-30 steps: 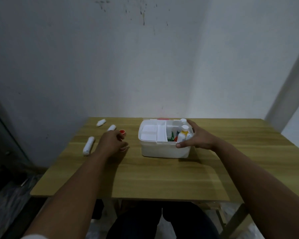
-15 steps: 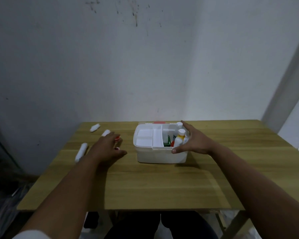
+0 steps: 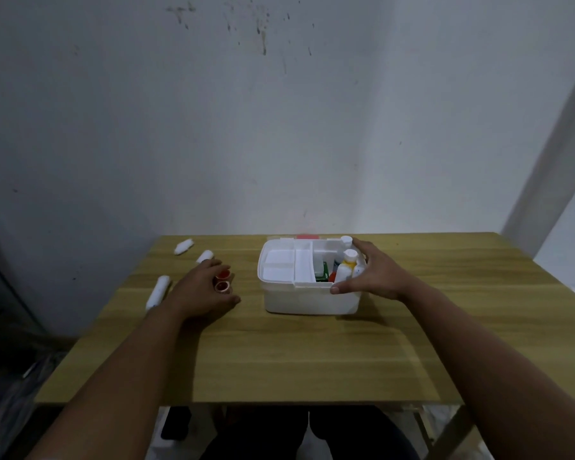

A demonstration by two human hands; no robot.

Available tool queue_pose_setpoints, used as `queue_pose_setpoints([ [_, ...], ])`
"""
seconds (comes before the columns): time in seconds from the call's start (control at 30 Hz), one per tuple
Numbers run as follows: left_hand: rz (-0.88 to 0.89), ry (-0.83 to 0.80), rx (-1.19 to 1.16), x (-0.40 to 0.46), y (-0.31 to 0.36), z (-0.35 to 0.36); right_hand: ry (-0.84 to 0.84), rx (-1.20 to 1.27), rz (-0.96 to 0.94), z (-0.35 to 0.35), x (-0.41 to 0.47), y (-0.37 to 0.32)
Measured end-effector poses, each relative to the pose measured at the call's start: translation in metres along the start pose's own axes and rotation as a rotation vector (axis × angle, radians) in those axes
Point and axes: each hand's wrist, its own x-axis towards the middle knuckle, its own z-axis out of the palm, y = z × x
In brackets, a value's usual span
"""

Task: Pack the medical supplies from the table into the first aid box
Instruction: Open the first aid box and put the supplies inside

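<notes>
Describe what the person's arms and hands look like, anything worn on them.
Both forearms are bare from wrist to near the elbow. The left hand and right hand wear no gloves, watch or bracelets. Any rings are too small to tell. A sliver of white, perhaps a sleeve, shows at the bottom left edge.

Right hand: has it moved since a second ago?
No. The right hand stays on the right rim of the white plastic first aid box, thumb on its near wall, and the box keeps its place by the wooden table's far edge.
</notes>
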Motion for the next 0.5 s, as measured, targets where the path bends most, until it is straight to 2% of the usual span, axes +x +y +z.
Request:
queue_pose_setpoints([
  [0.1,0.029,-0.009,-0.052,-0.0057,-0.0003,-0.0055,0.01,-0.024,-0.007,0.001,-0.0021,-0.0028],
  [0.33,-0.027,0.004,-0.079,-0.0085,-0.0013,-0.0071,0.014,-0.027,0.025,0.0029,0.0024,-0.0015],
  [0.5,-0.05,-0.01,-0.029,-0.0058,-0.0018,-0.0053,-0.018,-0.024,0.039,0.0014,0.005,-0.0015],
])
